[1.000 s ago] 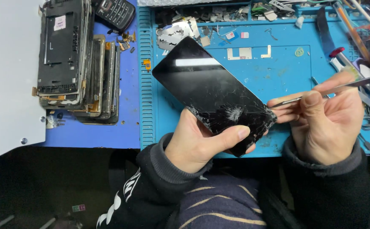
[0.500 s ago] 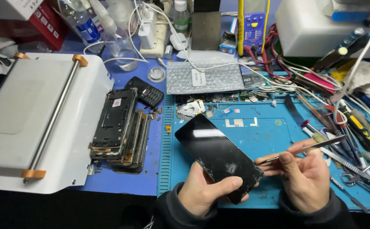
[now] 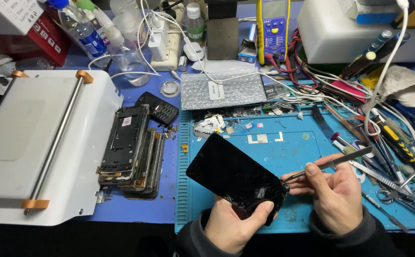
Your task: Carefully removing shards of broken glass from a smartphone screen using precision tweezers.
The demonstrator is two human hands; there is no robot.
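- Cracked phone screen (image 3: 236, 176), black, tilted, lower end in left hand (image 3: 231, 223); thumb closed over its cracked corner, above blue work mat (image 3: 274, 152).
- Right hand (image 3: 336, 195) just right of that corner, fingers pinched shut on metal tweezers (image 3: 331, 164); tip at screen's edge, contact unclear.
- Right of right hand: loose tools (image 3: 388, 157) & wires, crowded.
- Left of left hand: stack of phone frames (image 3: 131, 147), black keypad phone (image 3: 157, 108), white machine (image 3: 40, 143).
- Beyond mat: bubble-wrap bag (image 3: 221, 90) w/ white square label, yellow multimeter (image 3: 273, 28), bottles (image 3: 81, 31).
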